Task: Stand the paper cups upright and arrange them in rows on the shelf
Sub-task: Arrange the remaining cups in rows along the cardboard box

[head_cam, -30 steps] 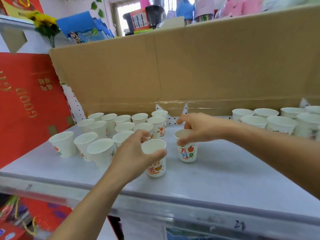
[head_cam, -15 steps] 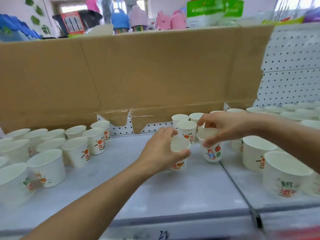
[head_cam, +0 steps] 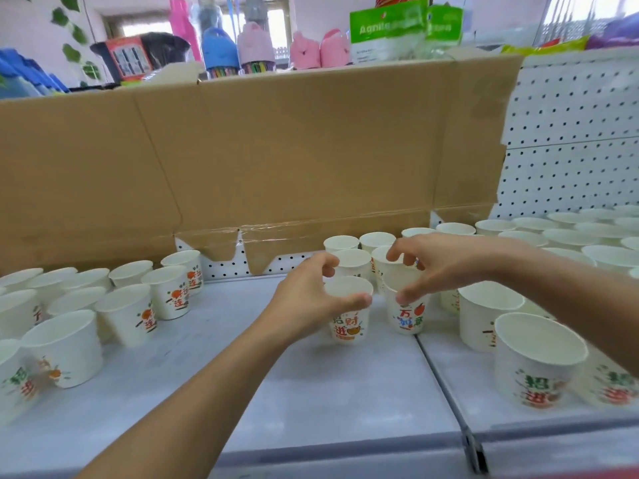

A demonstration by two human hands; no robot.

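White paper cups [head_cam: 348, 316] with red-green-orange print; brown cardboard [head_cam: 276, 160]; grey shelf [head_cam: 311, 402].

My left hand [head_cam: 304, 302] holds one cup [head_cam: 347, 324], my right hand [head_cam: 441, 267] another cup [head_cam: 408, 318]. Well over twenty other cups [head_cam: 167, 299] stand here.

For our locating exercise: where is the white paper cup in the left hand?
Head view, centre: the white paper cup is on the grey shelf, left of the right hand's cup.
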